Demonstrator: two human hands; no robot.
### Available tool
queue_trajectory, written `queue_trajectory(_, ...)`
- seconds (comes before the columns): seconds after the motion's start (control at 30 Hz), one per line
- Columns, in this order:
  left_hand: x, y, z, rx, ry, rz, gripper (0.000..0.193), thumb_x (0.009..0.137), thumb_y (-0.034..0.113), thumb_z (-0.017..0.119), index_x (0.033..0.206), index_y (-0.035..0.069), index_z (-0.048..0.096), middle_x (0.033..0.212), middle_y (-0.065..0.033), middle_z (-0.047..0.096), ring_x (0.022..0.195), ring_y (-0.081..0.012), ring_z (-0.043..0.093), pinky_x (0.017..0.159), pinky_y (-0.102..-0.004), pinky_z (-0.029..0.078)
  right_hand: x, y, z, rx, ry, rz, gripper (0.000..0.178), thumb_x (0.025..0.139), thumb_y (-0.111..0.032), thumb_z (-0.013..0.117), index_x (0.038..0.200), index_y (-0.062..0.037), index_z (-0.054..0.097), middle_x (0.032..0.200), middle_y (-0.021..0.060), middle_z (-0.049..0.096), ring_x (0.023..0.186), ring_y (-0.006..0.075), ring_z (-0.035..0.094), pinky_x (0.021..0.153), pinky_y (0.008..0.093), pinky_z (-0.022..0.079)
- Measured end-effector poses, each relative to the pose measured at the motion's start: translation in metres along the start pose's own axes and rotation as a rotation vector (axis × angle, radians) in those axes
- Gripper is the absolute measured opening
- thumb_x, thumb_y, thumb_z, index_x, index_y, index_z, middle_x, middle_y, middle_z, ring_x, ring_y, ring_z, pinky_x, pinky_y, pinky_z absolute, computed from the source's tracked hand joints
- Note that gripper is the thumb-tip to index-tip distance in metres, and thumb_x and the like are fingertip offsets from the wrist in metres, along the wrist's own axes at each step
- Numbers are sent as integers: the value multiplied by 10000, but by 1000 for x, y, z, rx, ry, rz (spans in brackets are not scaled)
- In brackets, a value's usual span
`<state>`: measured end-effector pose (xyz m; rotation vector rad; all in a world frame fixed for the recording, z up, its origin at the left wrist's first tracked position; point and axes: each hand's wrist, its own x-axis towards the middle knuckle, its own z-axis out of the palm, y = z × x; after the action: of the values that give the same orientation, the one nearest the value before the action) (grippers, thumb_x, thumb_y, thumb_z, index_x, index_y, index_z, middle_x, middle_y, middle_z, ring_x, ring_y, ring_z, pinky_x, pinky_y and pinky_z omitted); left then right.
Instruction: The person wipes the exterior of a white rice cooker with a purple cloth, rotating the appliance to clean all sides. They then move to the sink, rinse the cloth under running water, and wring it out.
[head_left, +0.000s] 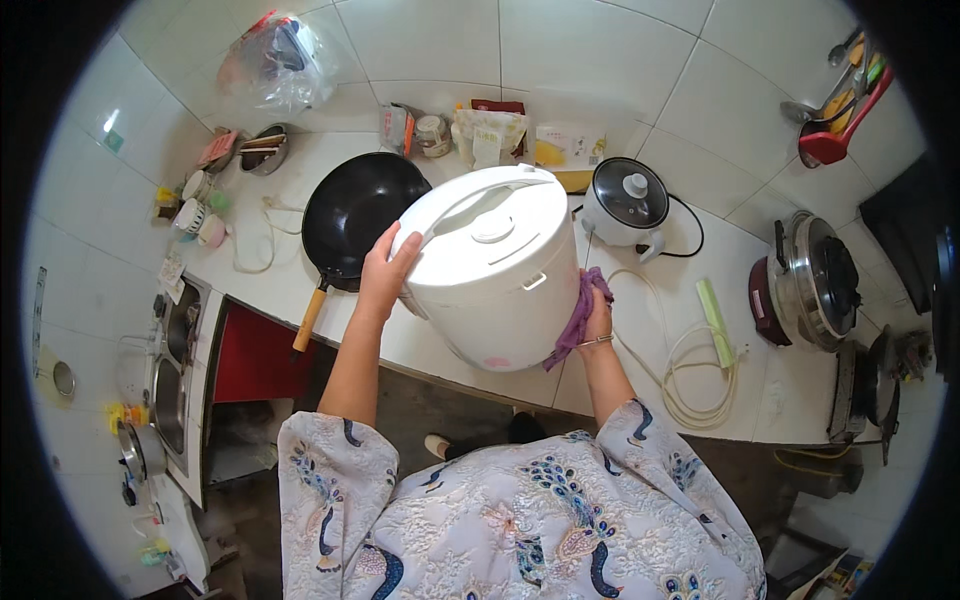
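Observation:
A white rice cooker (480,295) with a closed lid and a carrying handle is before me, tilted a little, at the worktop's front edge. My left hand (384,272) grips its upper left side, thumb by the lid rim and handle. On the other side, my right hand (600,320) holds a bunched purple cloth (573,328) against the cooker's wall. The cooker's base hides part of the worktop, so I cannot tell whether it rests there or is lifted.
Left of the cooker lies a black wok (362,215) with a wooden handle. A small white electric pot (625,200) stands behind to the right. On the white worktop (640,365) lies a coiled pale hose (700,405). A steel pot (815,275) stands far right, the sink (170,400) far left.

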<state>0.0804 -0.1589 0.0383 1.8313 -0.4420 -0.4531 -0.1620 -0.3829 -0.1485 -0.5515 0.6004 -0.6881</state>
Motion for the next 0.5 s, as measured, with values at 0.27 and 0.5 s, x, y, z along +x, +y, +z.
queue_trajectory(0.27, -20, 16, 11, 332, -29, 189, 959, 665, 501, 778, 1396, -26, 450, 1329, -264, 499, 1217, -338, 519, 1022, -395, 410, -26, 35, 1, 218, 166, 71, 364, 981, -212, 454, 1299, -56, 543, 1231, 75, 615, 1110, 218, 590, 983, 345, 470)
queue_trajectory(0.5, -44, -18, 6, 250, -61, 310, 906, 720, 419, 779, 1445, 39, 392, 1412, -255, 399, 1303, -351, 421, 1074, -420, 353, -35, -29, 35, -15, 90, -101, 356, 963, -247, 426, 1181, -17, 588, 1159, 104, 647, 1084, 240, 599, 977, 361, 464)
